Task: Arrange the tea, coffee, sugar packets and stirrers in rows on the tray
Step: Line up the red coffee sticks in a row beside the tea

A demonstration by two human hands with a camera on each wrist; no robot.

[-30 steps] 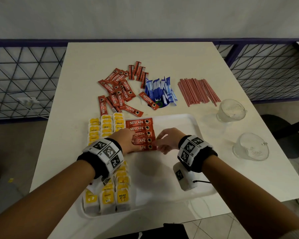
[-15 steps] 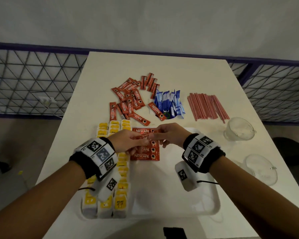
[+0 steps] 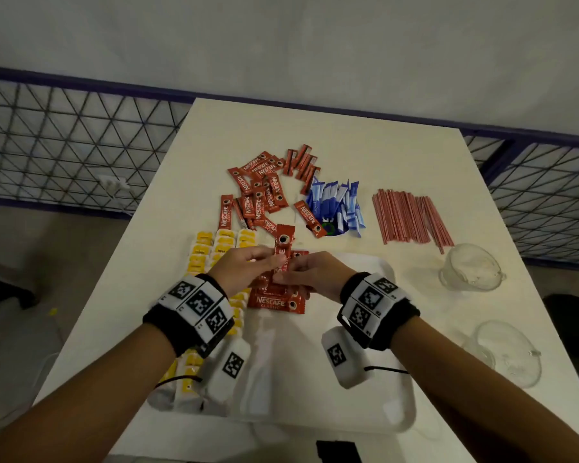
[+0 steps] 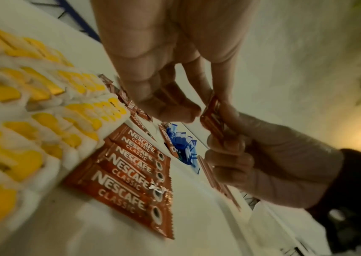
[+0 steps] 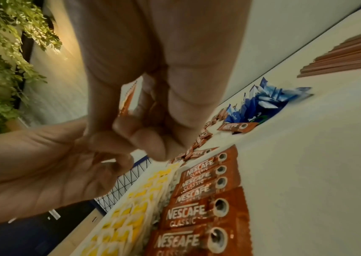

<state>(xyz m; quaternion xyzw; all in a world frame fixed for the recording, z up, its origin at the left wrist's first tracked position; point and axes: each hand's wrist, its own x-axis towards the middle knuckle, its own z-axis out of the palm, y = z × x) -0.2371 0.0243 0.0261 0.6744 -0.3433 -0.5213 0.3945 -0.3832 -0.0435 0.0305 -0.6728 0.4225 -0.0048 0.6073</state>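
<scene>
My left hand (image 3: 268, 262) and right hand (image 3: 295, 272) meet above the white tray (image 3: 385, 412) and together pinch a red coffee sachet (image 3: 283, 245), held upright; it may be more than one stacked. In the left wrist view, the sachet (image 4: 213, 119) sits in the right hand's fingers. A row of coffee sachets (image 3: 276, 301) lies flat on the tray under the hands, beside rows of yellow tea bags (image 3: 221, 243) on the left. Loose coffee sachets (image 3: 261, 192), blue sugar packets (image 3: 335, 202) and red stirrers (image 3: 408, 218) lie on the table beyond the tray.
Two empty glass cups (image 3: 469, 267) (image 3: 505, 354) stand to the right of the tray. The white table (image 3: 315, 128) ends at a blue metal-grid railing (image 3: 64, 145) on both sides. The tray's right half is bare.
Both hands have come up off the flat coffee row and now hold a sachet upright above it. The head camera has tilted up and moved closer.
</scene>
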